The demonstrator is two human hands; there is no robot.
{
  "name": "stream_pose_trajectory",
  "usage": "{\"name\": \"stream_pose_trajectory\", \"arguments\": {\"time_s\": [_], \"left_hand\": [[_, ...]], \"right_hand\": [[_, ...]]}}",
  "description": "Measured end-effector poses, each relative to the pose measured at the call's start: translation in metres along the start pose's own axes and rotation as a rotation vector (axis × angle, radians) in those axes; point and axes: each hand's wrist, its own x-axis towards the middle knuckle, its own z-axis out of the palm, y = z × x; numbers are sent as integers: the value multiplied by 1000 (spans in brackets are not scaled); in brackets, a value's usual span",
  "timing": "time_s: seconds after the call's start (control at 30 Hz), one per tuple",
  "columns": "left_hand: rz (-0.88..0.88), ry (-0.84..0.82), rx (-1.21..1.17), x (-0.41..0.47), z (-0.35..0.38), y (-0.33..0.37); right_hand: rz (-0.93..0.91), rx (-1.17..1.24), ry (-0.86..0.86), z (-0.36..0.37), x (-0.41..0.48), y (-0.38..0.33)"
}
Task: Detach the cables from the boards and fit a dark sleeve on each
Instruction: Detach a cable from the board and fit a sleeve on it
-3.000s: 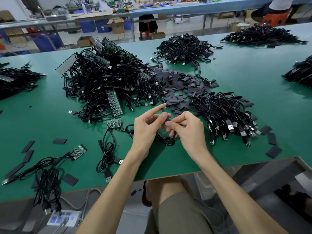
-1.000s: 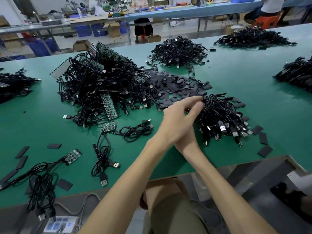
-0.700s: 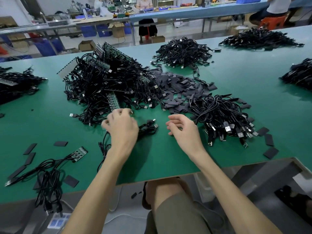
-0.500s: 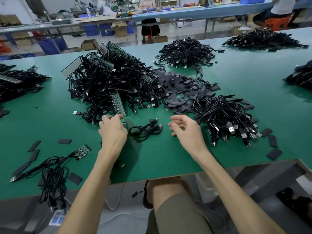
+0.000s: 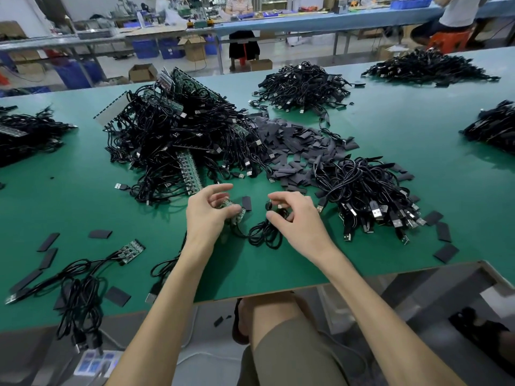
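1. The left grip (image 5: 207,218) is closed on a small green board (image 5: 237,212). Thumb and fingers curl round it just over the tabletop (image 5: 278,271), near the front edge.
2. The right grip (image 5: 296,221) is curled too, pinching the black cable (image 5: 264,234) between thumb and forefinger. The rest of that cable lies coiled on the tabletop between the two wrists and appears to run up to the board.
3. The step in hand looks like freeing this cable from the board. It likely goes best with the board held firm by its edges and the right grip moved close to the joint, so the pull acts there and not on the slack coil. How the cable is fixed to the board is too small to tell.
4. A short, straight pull should serve better than a twist or a yank — the board is small and could slip out of the left grip.
5. One loose dark sleeve (image 5: 246,203) lies flat just beyond the board, between the two grips. It is the nearest one to pick up, nearer than the sleeve pile (image 5: 292,146) farther back.
6. The coil should stay in the open patch of tabletop — well away from the tangled heap (image 5: 178,135) on the left and the cable bundle (image 5: 362,190) on the right, where it could snag.
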Motion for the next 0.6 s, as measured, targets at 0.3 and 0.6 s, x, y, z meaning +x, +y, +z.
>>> {"name": "stream_pose_trajectory", "arguments": {"time_s": [0.3,0.6], "left_hand": [[143,-268,-254,-13,17,2],[218,-203,34,-12,25,-4]], "right_hand": [[-39,-26,12,-2,-4,-3],[-45,-111,36,0,-4,-1]]}}
